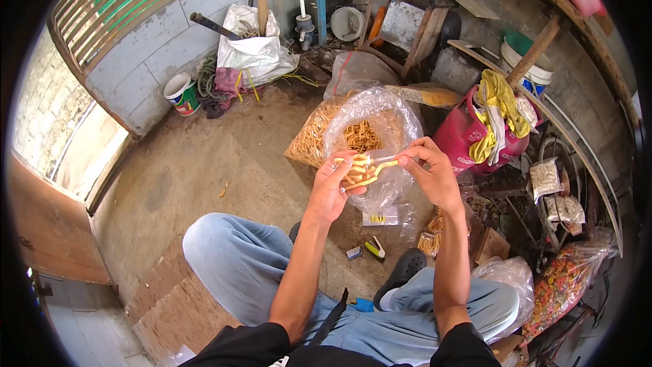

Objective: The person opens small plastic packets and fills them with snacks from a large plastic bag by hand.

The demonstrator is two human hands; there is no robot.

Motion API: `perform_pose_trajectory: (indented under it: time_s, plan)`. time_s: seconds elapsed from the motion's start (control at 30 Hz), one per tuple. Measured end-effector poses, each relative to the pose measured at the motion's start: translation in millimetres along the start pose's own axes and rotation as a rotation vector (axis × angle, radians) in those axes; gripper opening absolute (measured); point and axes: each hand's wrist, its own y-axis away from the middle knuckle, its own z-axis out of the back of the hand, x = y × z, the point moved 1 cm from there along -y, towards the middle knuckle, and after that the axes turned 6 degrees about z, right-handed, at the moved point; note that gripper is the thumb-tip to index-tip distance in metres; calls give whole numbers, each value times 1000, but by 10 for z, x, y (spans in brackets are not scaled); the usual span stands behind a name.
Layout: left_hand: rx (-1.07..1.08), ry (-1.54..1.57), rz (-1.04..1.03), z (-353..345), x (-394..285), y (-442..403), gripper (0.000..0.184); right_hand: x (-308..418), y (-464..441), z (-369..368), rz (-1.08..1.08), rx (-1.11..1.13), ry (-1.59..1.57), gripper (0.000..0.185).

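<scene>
A small clear plastic bag of yellow-brown snack sticks (360, 172) is held up in front of me. My left hand (331, 187) is closed around its filled end. The fingertips of my right hand (432, 171) pinch its other end. Just beyond my hands stands a large open clear bag (411, 122) with more sticks (361, 137) inside. Beside it a big sack of sticks (312, 132) leans to the left. On the floor below lie a green stapler (374, 249), a small box (354, 253) and a stack of clear plastic with a yellow label (380, 217).
Several filled packets (429, 241) lie near my right shoe (409, 268). A red gas cylinder (454, 132) with yellow gloves (499, 112) on it stands at the right. A bag of colourful snacks (567, 282) is at the far right. A white sack (248, 61) and a bucket (180, 93) stand by the wall.
</scene>
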Motion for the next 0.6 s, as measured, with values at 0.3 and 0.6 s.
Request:
perform_pose_trajectory:
  time_s: [0.3, 0.6]
  plan:
    - [-40, -12, 9, -45, -30, 19, 25, -63, -7, -121, -2, -59, -85, 14]
    - [-34, -7, 13, -81, 12, 20, 29, -214, 20, -333, -60, -50, -109, 14]
